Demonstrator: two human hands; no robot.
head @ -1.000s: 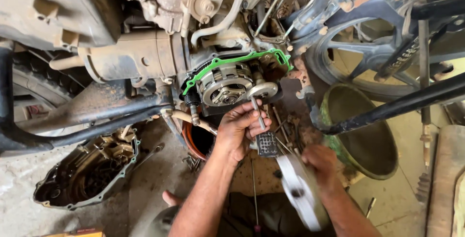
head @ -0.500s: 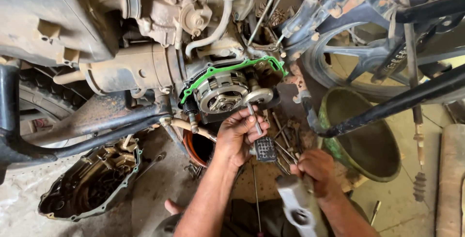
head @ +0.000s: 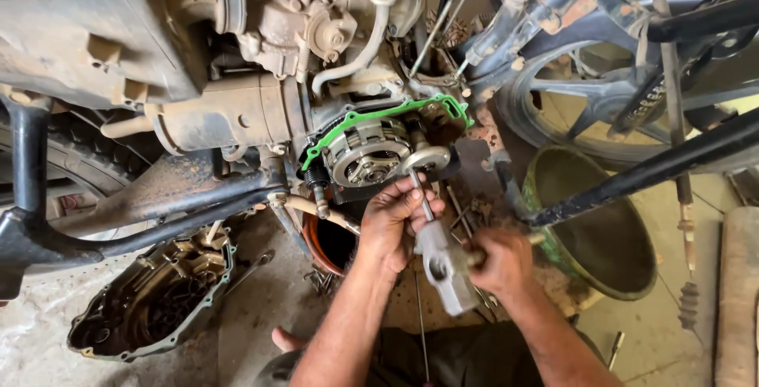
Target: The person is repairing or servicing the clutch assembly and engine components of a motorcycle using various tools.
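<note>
Head view: hammer now down against rod, prev. lower.

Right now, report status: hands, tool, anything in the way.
Left hand grips metal rod set against open engine. Right hand holds hammer at rod's end. Engine cover off, on floor. Black frame tube crosses right.

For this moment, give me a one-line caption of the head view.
Left hand steadies a rod against the opened engine while the right hand brings a hammer to it.
</note>
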